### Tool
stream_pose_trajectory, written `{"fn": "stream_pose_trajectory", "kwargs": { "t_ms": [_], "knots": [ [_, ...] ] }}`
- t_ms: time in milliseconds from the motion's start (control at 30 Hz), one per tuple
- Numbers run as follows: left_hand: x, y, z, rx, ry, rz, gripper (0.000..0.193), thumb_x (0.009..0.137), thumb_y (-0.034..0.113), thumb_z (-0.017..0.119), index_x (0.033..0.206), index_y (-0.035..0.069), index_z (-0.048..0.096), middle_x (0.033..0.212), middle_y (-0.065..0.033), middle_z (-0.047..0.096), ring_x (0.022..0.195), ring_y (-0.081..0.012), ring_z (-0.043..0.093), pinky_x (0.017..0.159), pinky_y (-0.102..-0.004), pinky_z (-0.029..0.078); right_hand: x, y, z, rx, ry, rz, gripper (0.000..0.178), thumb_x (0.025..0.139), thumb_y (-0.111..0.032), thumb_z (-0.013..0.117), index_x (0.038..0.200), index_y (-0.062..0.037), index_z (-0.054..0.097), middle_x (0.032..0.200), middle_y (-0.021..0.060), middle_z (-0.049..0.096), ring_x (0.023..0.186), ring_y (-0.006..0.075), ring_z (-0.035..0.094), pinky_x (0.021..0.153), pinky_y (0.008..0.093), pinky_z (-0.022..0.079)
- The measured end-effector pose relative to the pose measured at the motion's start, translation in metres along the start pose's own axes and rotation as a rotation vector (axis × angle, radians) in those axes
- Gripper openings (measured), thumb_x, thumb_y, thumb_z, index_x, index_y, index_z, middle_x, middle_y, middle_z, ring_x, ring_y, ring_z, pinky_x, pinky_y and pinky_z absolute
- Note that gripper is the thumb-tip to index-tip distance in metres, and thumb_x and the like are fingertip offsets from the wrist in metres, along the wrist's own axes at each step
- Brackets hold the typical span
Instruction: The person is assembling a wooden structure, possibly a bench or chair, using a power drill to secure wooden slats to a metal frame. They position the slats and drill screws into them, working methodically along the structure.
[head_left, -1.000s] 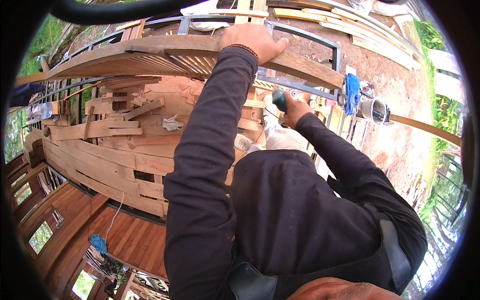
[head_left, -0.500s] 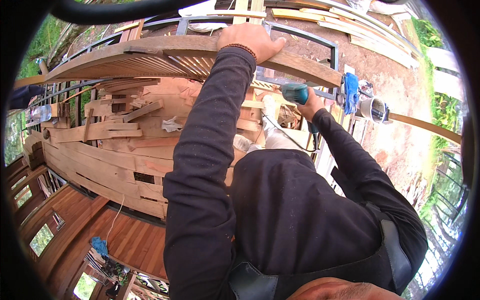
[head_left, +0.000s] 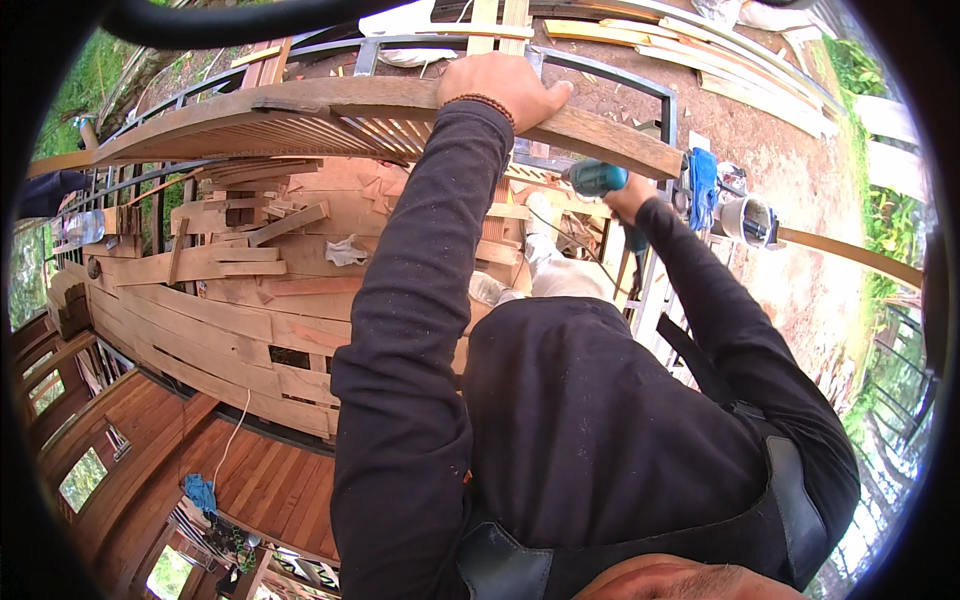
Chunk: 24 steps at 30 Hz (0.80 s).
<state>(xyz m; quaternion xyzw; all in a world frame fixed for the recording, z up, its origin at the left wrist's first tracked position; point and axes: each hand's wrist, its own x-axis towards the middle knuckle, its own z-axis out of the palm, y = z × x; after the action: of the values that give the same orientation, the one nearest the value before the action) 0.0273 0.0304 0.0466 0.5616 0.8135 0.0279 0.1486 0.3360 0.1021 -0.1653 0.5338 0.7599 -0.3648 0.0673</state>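
Note:
My left hand point(head_left: 502, 86) is closed over the top of a long curved wooden handrail point(head_left: 610, 138), its thumb lying along the top. Below that rail, toward the left, runs a row of thin wooden slats point(head_left: 270, 138). In my right hand point(head_left: 630, 198) is a teal power drill point(head_left: 600, 178), gripped by its handle. The drill is held level just under the rail's right part, its nose pointing left. Whether its tip touches the wood cannot be made out. A dark cord hangs near my legs.
Loose boards and offcuts point(head_left: 225, 262) lie on the plank floor point(head_left: 180, 320) to the left. A metal frame point(head_left: 610, 75) stands behind the rail. Blue gloves point(head_left: 703, 185) and a white bucket point(head_left: 745, 220) are at the right. More planks point(head_left: 690, 65) lie on the ground beyond.
My right hand has raised the drill slightly, closer to the rail's underside, and its nose now shows more. My left hand keeps its hold on the rail.

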Motion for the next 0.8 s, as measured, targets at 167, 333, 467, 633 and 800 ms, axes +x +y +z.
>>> {"fn": "stream_pose_trajectory", "kwargs": {
  "t_ms": [167, 333, 467, 633, 800],
  "knots": [
    [0.003, 0.002, 0.001, 0.023, -0.008, -0.011, 0.069, 0.09, 0.071, 0.053, 0.11, 0.011, 0.081, 0.11, -0.015, 0.078, 0.101, -0.0308, 0.075, 0.089, -0.0422, 0.058, -0.081, -0.053, 0.032, -0.26, -0.01, -0.111, 0.074, 0.08, -0.015, 0.067, 0.146, -0.0081, 0.037, 0.097, 0.0338, 0.07, 0.094, 0.0489, 0.07, 0.084, 0.0541, 0.056],
    [0.0, 0.002, -0.002, 0.035, -0.014, -0.013, 0.07, 0.089, 0.072, 0.053, 0.111, 0.012, 0.081, 0.11, -0.015, 0.078, 0.102, -0.0308, 0.075, 0.089, -0.0425, 0.058, -0.068, -0.13, 0.025, -0.451, -0.21, -0.231, 0.047, 0.084, -0.009, 0.061, 0.128, -0.0029, 0.046, 0.092, 0.0286, 0.072, 0.089, 0.0448, 0.073, 0.078, 0.0526, 0.057],
    [0.003, 0.0, 0.002, 0.015, 0.001, -0.007, 0.072, 0.091, 0.073, 0.049, 0.107, 0.01, 0.081, 0.106, -0.0178, 0.077, 0.1, -0.0338, 0.074, 0.09, -0.0442, 0.057, -0.042, -0.138, 0.011, -0.481, -0.186, -0.194, 0.047, 0.083, -0.008, 0.063, 0.127, -0.0002, 0.049, 0.095, 0.0285, 0.072, 0.094, 0.0452, 0.072, 0.081, 0.0521, 0.057],
    [-0.001, 0.004, -0.005, 0.009, -0.031, -0.019, 0.07, 0.089, 0.072, 0.053, 0.112, 0.011, 0.08, 0.112, -0.0164, 0.077, 0.103, -0.0307, 0.075, 0.089, -0.0424, 0.058, -0.034, -0.068, -0.001, -0.119, 0.074, 0.005, 0.062, 0.08, -0.016, 0.072, 0.134, 0.001, 0.047, 0.101, 0.0298, 0.072, 0.095, 0.0443, 0.072, 0.085, 0.049, 0.057],
    [0.002, 0.003, -0.002, 0.024, -0.003, -0.025, 0.069, 0.09, 0.071, 0.052, 0.111, 0.012, 0.08, 0.111, -0.0152, 0.077, 0.103, -0.0304, 0.075, 0.089, -0.0418, 0.058, -0.04, -0.004, 0.0, 0.279, 0.064, 0.082, 0.068, 0.076, -0.014, 0.077, 0.136, 0.0023, 0.049, 0.103, 0.0225, 0.073, 0.087, 0.0317, 0.074, 0.082, 0.0404, 0.059]
  ]
}}
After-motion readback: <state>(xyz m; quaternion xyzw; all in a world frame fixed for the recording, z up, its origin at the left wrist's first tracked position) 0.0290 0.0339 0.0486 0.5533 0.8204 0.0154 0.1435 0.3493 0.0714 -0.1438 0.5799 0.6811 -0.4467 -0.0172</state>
